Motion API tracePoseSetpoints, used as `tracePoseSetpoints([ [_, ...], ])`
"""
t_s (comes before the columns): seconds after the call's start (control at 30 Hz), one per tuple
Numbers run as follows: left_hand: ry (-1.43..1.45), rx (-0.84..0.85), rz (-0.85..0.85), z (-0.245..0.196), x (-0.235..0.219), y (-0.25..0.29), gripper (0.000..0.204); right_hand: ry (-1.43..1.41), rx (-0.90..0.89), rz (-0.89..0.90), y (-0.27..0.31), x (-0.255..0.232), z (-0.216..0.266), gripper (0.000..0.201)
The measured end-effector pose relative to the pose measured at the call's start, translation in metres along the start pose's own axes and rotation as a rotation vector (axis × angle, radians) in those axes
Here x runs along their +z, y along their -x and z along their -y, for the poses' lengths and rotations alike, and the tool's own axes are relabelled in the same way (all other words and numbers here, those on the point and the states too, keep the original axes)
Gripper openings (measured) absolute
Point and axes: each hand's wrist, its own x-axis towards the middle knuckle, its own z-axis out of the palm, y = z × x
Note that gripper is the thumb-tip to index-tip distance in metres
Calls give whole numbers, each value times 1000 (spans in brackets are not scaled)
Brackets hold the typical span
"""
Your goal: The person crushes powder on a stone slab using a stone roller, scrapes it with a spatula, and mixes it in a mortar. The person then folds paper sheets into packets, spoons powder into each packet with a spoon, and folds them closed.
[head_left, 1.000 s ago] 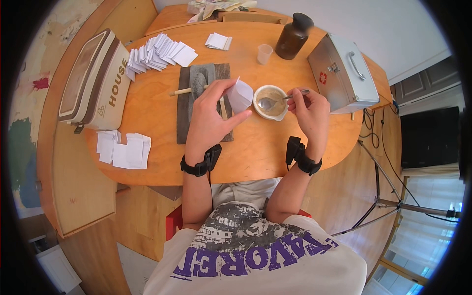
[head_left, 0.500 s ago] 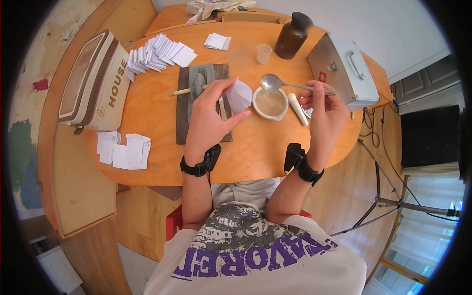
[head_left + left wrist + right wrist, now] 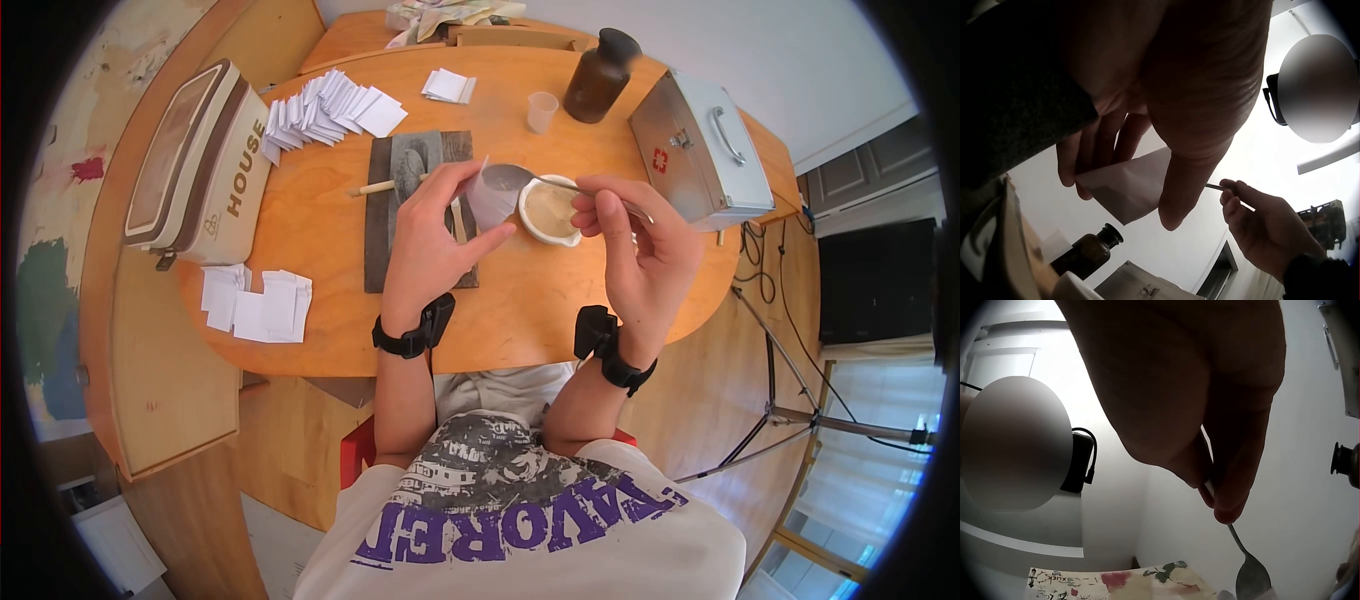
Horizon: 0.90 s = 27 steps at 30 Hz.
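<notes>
My left hand [image 3: 430, 245] holds a small white paper pouch [image 3: 490, 207] between thumb and fingers, its mouth spread and facing up. My right hand [image 3: 652, 245] pinches the handle of a metal spoon [image 3: 508, 177]. The spoon's bowl overlaps the pouch's mouth in the head view. Just to the right stands a white mortar [image 3: 538, 234] with a pouring lip and beige powder inside. In the left wrist view the pouch [image 3: 1132, 187] hangs between fingers and thumb. The right wrist view shows the spoon [image 3: 1252, 578] pointing down from the fingertips.
Left of the mortar lies a dark board [image 3: 378, 240] with a wooden-handled tool [image 3: 375, 188]. Folded paper packets [image 3: 325, 108] form a row behind; more papers [image 3: 270, 305] lie front left. A plastic cup [image 3: 542, 112], brown bottle [image 3: 600, 80], metal case [image 3: 690, 150] and beige box [image 3: 200, 170] stand around.
My right hand has lifted the spoon out of the mortar and brought its bowl left to the pouch's mouth. The left hand keeps holding the pouch in nearly the same place.
</notes>
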Motion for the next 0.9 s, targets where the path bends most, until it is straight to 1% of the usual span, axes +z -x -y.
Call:
tracePoseSetpoints([
  [0.03, 6, -4, -4, 0, 0, 0, 66, 19, -41, 36, -1, -1, -1, 12],
  [0.17, 6, 18, -8, 1, -1, -1, 66, -61, -24, 11, -1, -7, -1, 15],
  [0.23, 6, 25, -9, -1, -2, 0, 65, -112, 59, -144, -2, -10, 1, 20],
  [0.27, 13, 29, -12, 0, -2, -1, 65, -105, 53, -142, -3, -14, 0, 20],
  [0.33, 16, 35, -6, 2, -2, -1, 65, -36, 132, -186, -2, -23, -9, 25],
  [0.37, 25, 38, -9, 2, -2, -1, 65, -28, 127, -185, -1, -26, -15, 25],
  [0.43, 34, 40, -4, 2, -2, -1, 65, 29, 209, -135, 3, -29, -31, 24],
  [0.47, 39, 42, -5, 1, -2, -1, 65, 34, 207, -135, 5, -29, -37, 24],
  [0.53, 20, 35, 3, 0, -3, -1, 65, 148, 238, -51, 10, -25, -50, 24],
  [0.57, 22, 36, 3, 0, -4, -1, 65, 156, 239, -20, 13, -26, -56, 23],
  [0.6, 17, 39, 3, 1, -4, -1, 65, 158, 239, -21, 16, -25, -60, 23],
  [0.67, 17, 37, 2, 2, -4, 0, 65, 188, 296, 10, 22, -25, -64, 23],
  [0.73, -10, 66, 12, 0, -4, -1, 65, 190, 299, 11, 27, -25, -66, 23],
  [0.9, 1, 66, 13, -1, -4, 0, 65, 142, 324, -28, 32, -26, -75, 25],
])
